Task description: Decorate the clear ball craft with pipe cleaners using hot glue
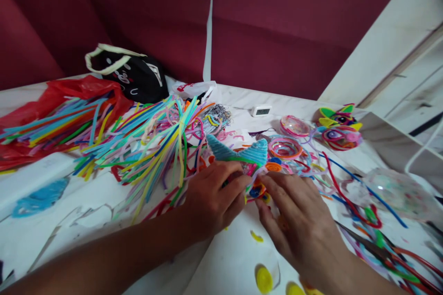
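Near the middle of the head view is a pipe-cleaner craft (238,154) with two pointed light-blue ends and a green edge. My left hand (216,193) is closed around its left side, fingers curled in. On the other side, my right hand (294,212) pinches the craft's lower right with thumb and fingertips, by a pale purple strand. Orange and dark-blue coiled bits (257,190) show between the hands. The fingers hide much of the craft's lower part. Below my right hand lie yellow coiled discs (264,279) on white paper.
Bundled coloured pipe cleaners (166,133) and a red plastic bag (79,87) spread across the left. Behind stand a black tote bag (138,78) and a small digital clock (261,110). Scissors (377,249), clear round containers (285,147) and a finished-looking colourful craft (341,129) lie right.
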The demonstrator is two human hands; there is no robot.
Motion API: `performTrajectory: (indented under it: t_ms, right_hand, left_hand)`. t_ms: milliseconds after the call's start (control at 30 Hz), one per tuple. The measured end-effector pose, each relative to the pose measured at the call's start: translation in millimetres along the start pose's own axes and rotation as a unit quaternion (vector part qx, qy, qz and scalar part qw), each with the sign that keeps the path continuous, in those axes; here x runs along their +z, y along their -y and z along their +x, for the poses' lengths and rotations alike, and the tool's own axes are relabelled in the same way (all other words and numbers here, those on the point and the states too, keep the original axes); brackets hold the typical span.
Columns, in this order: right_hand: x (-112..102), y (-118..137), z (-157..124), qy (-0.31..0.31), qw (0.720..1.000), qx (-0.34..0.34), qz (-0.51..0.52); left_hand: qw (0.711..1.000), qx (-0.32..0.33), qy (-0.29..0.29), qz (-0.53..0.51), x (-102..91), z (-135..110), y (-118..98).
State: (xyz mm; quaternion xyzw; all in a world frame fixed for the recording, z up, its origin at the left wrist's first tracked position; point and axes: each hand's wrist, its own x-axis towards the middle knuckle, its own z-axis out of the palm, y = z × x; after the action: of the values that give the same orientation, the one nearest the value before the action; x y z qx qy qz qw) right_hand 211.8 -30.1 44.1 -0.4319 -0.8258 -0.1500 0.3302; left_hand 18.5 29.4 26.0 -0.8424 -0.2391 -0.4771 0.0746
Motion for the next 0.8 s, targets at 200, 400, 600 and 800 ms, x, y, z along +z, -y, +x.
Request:
performTrajectory:
  t_ms: [200, 400, 600, 800]
  right_hand:
    - [4, -1, 2, 0.027, 0.997, -0.034, -0.068]
    - [2, 0, 7, 0.042, 0.992, -0.051, -0.111]
    - [4, -2, 6, 0.044, 0.992, -0.046, -0.107]
    - [6, -7, -1, 0.049, 0.996, -0.036, -0.059]
  left_hand:
    - [1.000, -0.007, 0.006, 0.001, 1.5, -1, 0]
    - [1.000, -0.012, -0.008, 0.006, 5.1, -7, 2]
    - [1.000, -0.004, -0.012, 0.008, 8.1, -9, 4]
    - [1.000, -0.011, -0.001, 0.011, 7.7, -11, 6]
